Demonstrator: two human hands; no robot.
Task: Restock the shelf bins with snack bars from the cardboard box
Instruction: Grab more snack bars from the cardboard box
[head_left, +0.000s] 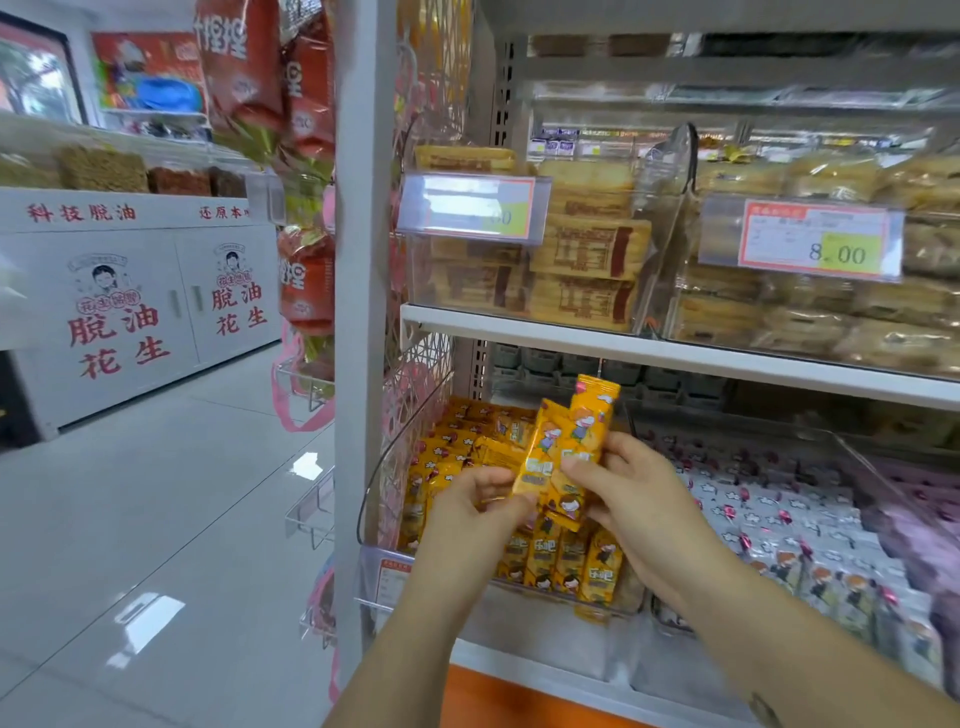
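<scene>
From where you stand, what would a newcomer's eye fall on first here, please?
First, the yellow snack bars held by the left hand and right hand at the centre, over the clear bin packed with the same bars. Next, the red-bordered price tag reading 8.00 at upper right, and the white cabinet with big red characters at left.

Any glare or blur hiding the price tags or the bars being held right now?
Head view: glare whitens the left price tag, unreadable; the right price tag reads 8.00; the held snack bars look fairly sharp; the frame's edges are soft and stretched; lights reflect off the floor.
</scene>
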